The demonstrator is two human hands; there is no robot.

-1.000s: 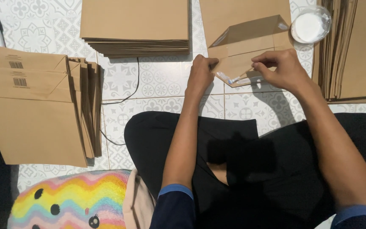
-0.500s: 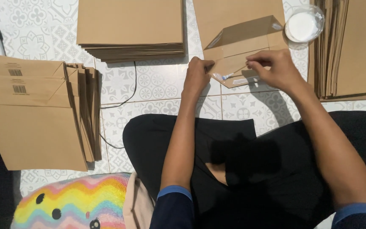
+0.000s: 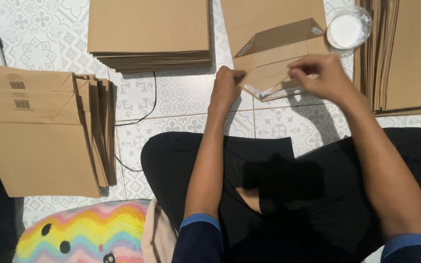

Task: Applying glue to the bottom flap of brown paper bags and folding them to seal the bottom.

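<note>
At far left, a fanned pile of finished brown paper bags (image 3: 40,141) lies flat on the patterned tile floor (image 3: 181,97), with a rainbow-striped cushion (image 3: 81,236) below it. Above centre sits a squared stack of flat brown sheets (image 3: 149,31), and a thin black cable (image 3: 144,114) runs beside it. The left hand (image 3: 226,87) presses down on the left edge of a partly folded brown paper bag (image 3: 274,58), fingers curled closed against the paper. The right hand (image 3: 322,78) pinches the bag's lower flap, fingers closed on its glossy edge. A round clear container of white paste (image 3: 348,28) stands just beside the bag. Another stack of brown sheets (image 3: 408,53) lies at far right.
</note>
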